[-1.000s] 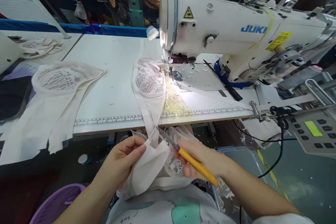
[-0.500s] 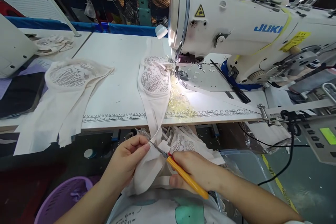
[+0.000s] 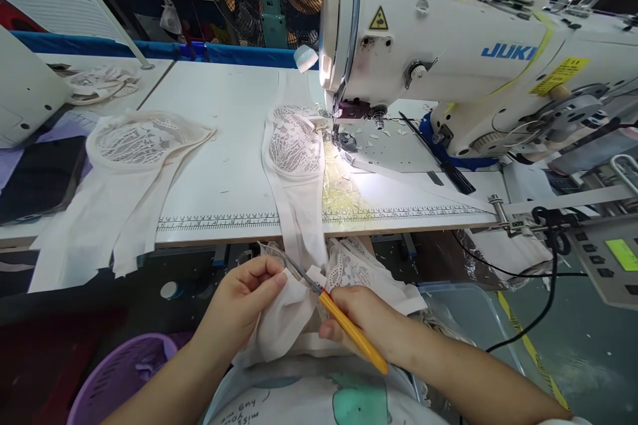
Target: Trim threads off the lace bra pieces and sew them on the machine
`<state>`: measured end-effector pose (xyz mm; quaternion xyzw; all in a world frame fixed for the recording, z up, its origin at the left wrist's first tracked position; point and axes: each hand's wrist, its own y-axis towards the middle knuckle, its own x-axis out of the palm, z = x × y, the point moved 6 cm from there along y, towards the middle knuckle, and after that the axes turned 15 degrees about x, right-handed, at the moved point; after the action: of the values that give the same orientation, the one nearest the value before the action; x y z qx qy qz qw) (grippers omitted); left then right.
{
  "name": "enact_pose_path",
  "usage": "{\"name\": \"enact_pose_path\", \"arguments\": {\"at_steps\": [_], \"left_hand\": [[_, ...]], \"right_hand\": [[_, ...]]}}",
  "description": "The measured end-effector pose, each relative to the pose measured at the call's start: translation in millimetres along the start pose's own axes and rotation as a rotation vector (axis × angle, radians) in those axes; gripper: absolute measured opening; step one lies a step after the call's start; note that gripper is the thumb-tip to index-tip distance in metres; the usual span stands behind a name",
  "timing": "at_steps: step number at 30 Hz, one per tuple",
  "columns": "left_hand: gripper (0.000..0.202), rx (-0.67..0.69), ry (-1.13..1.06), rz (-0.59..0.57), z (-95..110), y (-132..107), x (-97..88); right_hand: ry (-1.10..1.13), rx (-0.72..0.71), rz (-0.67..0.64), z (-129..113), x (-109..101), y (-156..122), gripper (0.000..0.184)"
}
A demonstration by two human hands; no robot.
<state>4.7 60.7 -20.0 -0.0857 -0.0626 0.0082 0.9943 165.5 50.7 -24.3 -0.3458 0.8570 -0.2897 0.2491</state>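
My left hand (image 3: 252, 299) pinches the edge of a piece of off-white bra fabric (image 3: 279, 322) between thumb and fingers, in front of the table edge. My right hand (image 3: 361, 319) is wrapped around scissors (image 3: 353, 332) with an orange handle. Their metal blades point up and left, past my left fingertips and close to the fabric. A lace-cupped bra (image 3: 296, 149) lies on the table beside the needle area, and its band hangs over the front edge behind the blades. More lace fabric (image 3: 356, 272) hangs just beyond my right hand.
A white sewing machine (image 3: 438, 46) stands at the right of the table (image 3: 224, 179). Another bra (image 3: 137, 143) and a dark phone-like slab (image 3: 42, 176) are at left. A black-handled tool (image 3: 451, 169) lies under the machine arm. Below are a purple basket (image 3: 119, 372) and a clear bin (image 3: 468, 305).
The bra's band was drawn together and twisted toward my left fingers; now it hangs wider and straighter over the edge. The scissors have shifted slightly, their blades now reaching higher past my left fingertips.
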Motion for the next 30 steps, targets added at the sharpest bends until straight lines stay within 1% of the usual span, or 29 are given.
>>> {"name": "enact_pose_path", "arguments": {"at_steps": [1, 3, 5, 6, 7, 8, 9, 11, 13, 15, 16, 18, 20, 23, 26, 28, 30], "left_hand": [[0.020, 0.025, 0.034, -0.016, 2.6, -0.6, 0.3], [0.015, 0.098, 0.125, -0.073, 11.1, -2.1, 3.7], [0.014, 0.177, 0.218, -0.150, 20.9, -4.0, 10.8], [0.014, 0.205, 0.255, -0.182, 24.7, -4.9, 14.8], [0.014, 0.221, 0.287, -0.204, 27.2, -5.8, 18.5], [0.014, 0.232, 0.310, -0.208, 28.9, -6.4, 21.4], [0.013, 0.236, 0.326, -0.200, 29.6, -6.8, 23.8], [0.014, 0.248, 0.335, -0.187, 29.3, -7.4, 28.9], [0.012, 0.286, 0.347, -0.208, 28.2, -8.0, 34.0], [0.010, 0.368, 0.424, -0.276, 27.2, -8.7, 37.3], [0.008, 0.424, 0.497, -0.317, 26.5, -9.2, 37.1], [0.012, 0.545, 0.688, -0.407, 24.0, -10.5, 33.1], [0.020, 0.632, 0.894, -0.475, 20.0, -11.0, 24.6], [0.026, 0.668, 1.123, -0.531, 16.0, -9.4, 11.9], [0.029, 0.640, 1.177, -0.630, 14.2, -9.2, 10.0], [0.031, 0.619, 1.157, -0.692, 13.0, -9.8, 12.5], [0.033, 0.616, 1.121, -0.731, 12.4, -10.4, 15.7]], "right_hand": [[0.023, -0.007, 0.035, 0.6, -4.3, -1.0, 0.037], [0.021, -0.058, 0.187, -1.2, -18.8, -5.7, 0.039], [0.031, -0.187, 0.390, -9.3, -35.3, -15.3, 0.039], [0.050, -0.267, 0.463, -14.6, -40.9, -20.7, 0.037], [0.074, -0.342, 0.503, -19.9, -43.9, -25.1, 0.033], [0.093, -0.401, 0.515, -24.7, -44.4, -27.8, 0.029], [0.100, -0.430, 0.506, -28.6, -43.2, -28.5, 0.025], [0.101, -0.409, 0.438, -33.1, -37.0, -24.1, 0.019], [0.118, -0.359, 0.371, -33.8, -31.3, -18.3, 0.016], [0.121, -0.336, 0.344, -31.3, -29.4, -15.9, 0.017], [0.118, -0.346, 0.361, -29.1, -31.2, -17.2, 0.017], [0.106, -0.394, 0.441, -22.3, -39.5, -24.5, 0.018], [0.111, -0.450, 0.541, -12.5, -51.5, -36.7, 0.016], [0.112, -0.444, 0.662, 5.6, -68.7, -54.1, 0.015], [0.057, -0.382, 0.744, 21.6, -79.8, -63.8, 0.015], [-0.034, -0.335, 0.805, 30.2, -84.7, -65.5, 0.011], [-0.155, -0.273, 0.873, 36.5, -88.7, -64.6, 0.008]]}}
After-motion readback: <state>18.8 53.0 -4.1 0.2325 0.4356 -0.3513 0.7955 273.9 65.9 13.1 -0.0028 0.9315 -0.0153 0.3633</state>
